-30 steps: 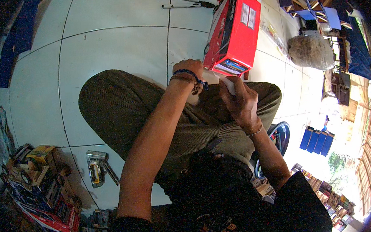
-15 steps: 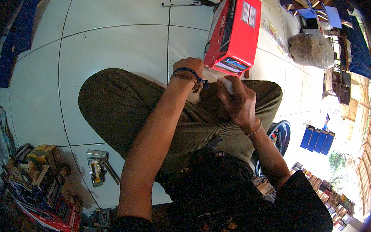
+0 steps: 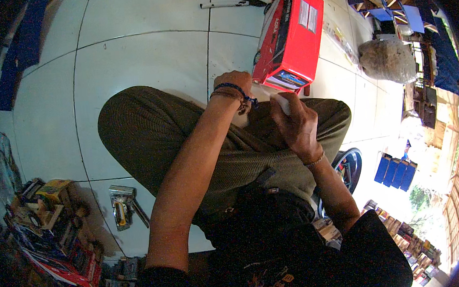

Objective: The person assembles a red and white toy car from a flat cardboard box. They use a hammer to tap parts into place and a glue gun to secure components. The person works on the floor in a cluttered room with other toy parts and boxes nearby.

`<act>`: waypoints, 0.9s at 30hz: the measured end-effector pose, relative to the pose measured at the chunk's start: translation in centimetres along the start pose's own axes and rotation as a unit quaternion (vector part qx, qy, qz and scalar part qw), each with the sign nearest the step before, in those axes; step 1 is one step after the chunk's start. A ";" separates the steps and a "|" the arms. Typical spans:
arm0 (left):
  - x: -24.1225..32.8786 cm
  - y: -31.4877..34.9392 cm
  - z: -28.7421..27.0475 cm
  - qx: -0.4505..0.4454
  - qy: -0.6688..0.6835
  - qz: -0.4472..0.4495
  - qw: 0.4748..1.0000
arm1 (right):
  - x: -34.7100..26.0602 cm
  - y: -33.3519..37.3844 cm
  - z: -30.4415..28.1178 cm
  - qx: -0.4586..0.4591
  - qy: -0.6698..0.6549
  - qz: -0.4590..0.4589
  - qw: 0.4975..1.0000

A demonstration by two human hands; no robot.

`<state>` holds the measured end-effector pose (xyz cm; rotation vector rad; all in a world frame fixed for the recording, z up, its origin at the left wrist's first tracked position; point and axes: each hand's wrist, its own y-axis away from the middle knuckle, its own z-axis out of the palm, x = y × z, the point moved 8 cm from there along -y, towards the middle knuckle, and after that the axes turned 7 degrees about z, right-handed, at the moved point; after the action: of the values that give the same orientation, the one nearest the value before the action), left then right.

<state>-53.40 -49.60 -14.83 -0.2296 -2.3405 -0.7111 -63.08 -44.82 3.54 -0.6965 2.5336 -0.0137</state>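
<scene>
My left hand [image 3: 234, 81] is closed in a fist beside the near end of a red, box-shaped toy vehicle [image 3: 295, 36] on the tiled floor. Whatever sits in that fist, if anything, is hidden. Fingers of my right hand [image 3: 299, 123] wrap round a small white thing [image 3: 282, 105], whose kind I cannot make out. This hand is just below the vehicle's near end, over my crossed legs. Dark wheels show along the vehicle's left side, and a white label [image 3: 307, 16] is on its red face.
A metal staple gun [image 3: 122, 207] lies left of my knee. Wooden toy parts and boxes [image 3: 58, 227] crowd the lower left. Two white rods with a dark tip [image 3: 232, 0] lie ahead. A full plastic bag [image 3: 387, 61], blue blocks [image 3: 396, 172] and a dark round tub [image 3: 354, 160] stand rightward.
My right hand has shifted very slightly, still round the white thing. My left hand and the red toy vehicle look almost unmoved.
</scene>
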 end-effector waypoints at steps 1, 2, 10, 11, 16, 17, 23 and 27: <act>0.0 0.0 0.0 0.005 0.006 0.002 1.000 | 0.3 0.2 -0.1 -0.001 0.007 0.008 1.000; -0.2 0.1 0.0 0.010 0.005 -0.001 1.000 | 0.5 0.4 -0.4 -0.002 0.012 0.016 1.000; -1.3 0.4 1.5 -0.016 -0.025 -0.037 0.999 | 6.9 2.2 -6.7 0.193 -0.258 0.224 0.920; -1.2 0.4 1.6 0.005 -0.011 -0.016 1.000 | 8.4 2.2 -7.2 0.181 -0.288 0.272 0.900; -3.0 -0.5 1.3 0.043 -0.059 -0.027 0.997 | 14.4 1.1 -9.4 0.211 -0.297 0.318 0.875; -3.7 0.3 1.2 0.073 -0.050 -0.088 0.992 | 15.6 0.9 -9.4 0.204 -0.321 0.334 0.862; -5.0 1.5 1.0 0.016 -0.106 -0.200 0.974 | 18.1 -7.7 -8.2 0.207 -0.506 0.215 0.809; -4.0 2.5 2.3 -0.014 -0.090 -0.154 0.984 | 17.4 -20.9 -9.0 0.200 -0.355 0.111 0.906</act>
<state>-50.79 -46.11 -17.82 0.0623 -2.5710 -0.9035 -70.31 -72.48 6.13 -0.1832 1.8035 -0.1660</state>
